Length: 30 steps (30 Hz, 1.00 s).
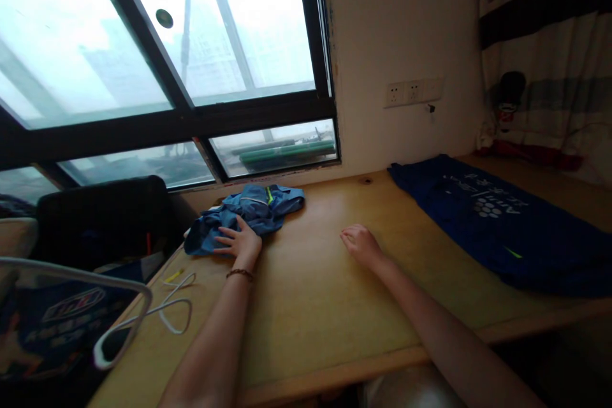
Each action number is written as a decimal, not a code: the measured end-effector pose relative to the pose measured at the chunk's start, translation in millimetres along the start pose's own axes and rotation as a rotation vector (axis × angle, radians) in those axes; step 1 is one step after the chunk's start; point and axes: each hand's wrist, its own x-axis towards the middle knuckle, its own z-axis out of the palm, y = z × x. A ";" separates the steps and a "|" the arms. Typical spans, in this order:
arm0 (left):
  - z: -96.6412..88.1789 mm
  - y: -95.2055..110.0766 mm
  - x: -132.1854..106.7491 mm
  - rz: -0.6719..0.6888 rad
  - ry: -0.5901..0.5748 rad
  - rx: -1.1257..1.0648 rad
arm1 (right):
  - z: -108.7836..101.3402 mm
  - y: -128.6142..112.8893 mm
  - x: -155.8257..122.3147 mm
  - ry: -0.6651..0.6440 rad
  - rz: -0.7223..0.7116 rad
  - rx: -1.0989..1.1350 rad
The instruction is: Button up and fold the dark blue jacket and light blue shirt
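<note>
My left hand (240, 243), fingers spread, rests on a crumpled blue garment (258, 207) at the far left of the table. The cloth is bunched up and shows a yellow-green stripe; its exact kind is unclear. My right hand (362, 245) is over the middle of the wooden table (306, 306), its fingers pressed together and nothing visible in them. To the right of that hand a dark blue garment (459, 217) with white print lies spread out flat, apart from my fingers.
A white cable (167, 306) loops over the table's left edge. Beyond that edge are a black chair back (105, 217) and a blue printed bag (71, 312). A window (229, 25), wall sockets (414, 92) and a curtain (549, 64) border the table. A small dark-topped figure (510, 99) stands at the back right.
</note>
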 end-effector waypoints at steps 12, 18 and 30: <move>18.8 94.4 -124.9 0.794 -0.410 0.070 | 4.6 13.0 -5.9 -0.174 0.147 -0.208; 19.8 97.0 -154.0 0.914 -0.625 -0.312 | 0.3 18.4 -4.6 -0.146 0.215 -0.278; 6.1 78.9 -138.8 0.816 -0.617 -0.268 | -141.3 148.6 -58.7 0.420 0.943 -0.811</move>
